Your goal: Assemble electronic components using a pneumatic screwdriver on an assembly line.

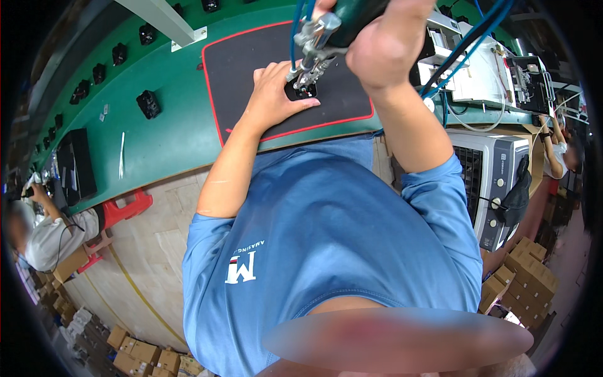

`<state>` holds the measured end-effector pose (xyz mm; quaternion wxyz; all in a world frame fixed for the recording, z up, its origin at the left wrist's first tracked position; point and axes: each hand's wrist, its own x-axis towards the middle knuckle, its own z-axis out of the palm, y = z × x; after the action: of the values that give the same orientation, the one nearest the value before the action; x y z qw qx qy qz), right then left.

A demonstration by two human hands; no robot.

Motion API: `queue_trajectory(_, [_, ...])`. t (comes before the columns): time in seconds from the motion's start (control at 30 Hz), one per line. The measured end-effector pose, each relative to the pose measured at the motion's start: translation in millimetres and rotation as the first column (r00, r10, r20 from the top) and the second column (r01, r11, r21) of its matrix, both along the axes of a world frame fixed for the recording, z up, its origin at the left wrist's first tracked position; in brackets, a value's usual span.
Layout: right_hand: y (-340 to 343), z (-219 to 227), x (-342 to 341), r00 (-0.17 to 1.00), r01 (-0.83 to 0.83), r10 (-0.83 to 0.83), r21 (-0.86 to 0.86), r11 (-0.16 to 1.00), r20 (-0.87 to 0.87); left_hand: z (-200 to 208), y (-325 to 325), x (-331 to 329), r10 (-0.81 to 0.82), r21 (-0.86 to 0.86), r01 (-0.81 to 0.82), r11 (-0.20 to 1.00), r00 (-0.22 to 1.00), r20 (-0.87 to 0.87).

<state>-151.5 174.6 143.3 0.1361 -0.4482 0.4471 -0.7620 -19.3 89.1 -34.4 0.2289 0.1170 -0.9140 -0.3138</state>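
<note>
My right hand (388, 53) is wrapped round the dark green body of a power screwdriver (358, 16). Its metal feed nozzle (314, 68) points down at a small black block-like part (303, 90). That part lies on a black mat (242, 56) with a red edge, held between the thumb and fingers of my left hand (271, 95). The nozzle's tip meets or nearly meets the top of the part; I cannot tell which. Blue air hoses (294, 38) run up from the tool.
Another black part (149, 104) lies left of the mat on the green bench (169, 135), near white strips (122, 154). More stand along the far belt. A metal post (160, 22) rises behind. White machinery (477, 75) and an air cooler (496, 176) are right. Co-workers sit at both sides.
</note>
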Motion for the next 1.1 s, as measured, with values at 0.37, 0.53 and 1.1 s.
queue_trajectory(0.37, [-5, -73, 9, 0.96, -0.133, 0.143, -0.057, 0.989, 0.24, -9, -6, -6, -0.067, 0.079, 0.077, 0.994, 0.989, -0.129])
queue_trajectory(0.53, [-7, -82, 7, 0.965, -0.095, 0.11, -0.075, 0.993, 0.239, -10, -6, -6, -0.077, 0.089, 0.087, 0.992, 0.991, -0.11])
queue_trajectory(1.1, [-8, -58, 0, 0.963, -0.188, 0.174, 0.049, 0.981, 0.208, -17, -11, -4, -0.103, 0.084, 0.108, 0.991, 0.993, -0.061])
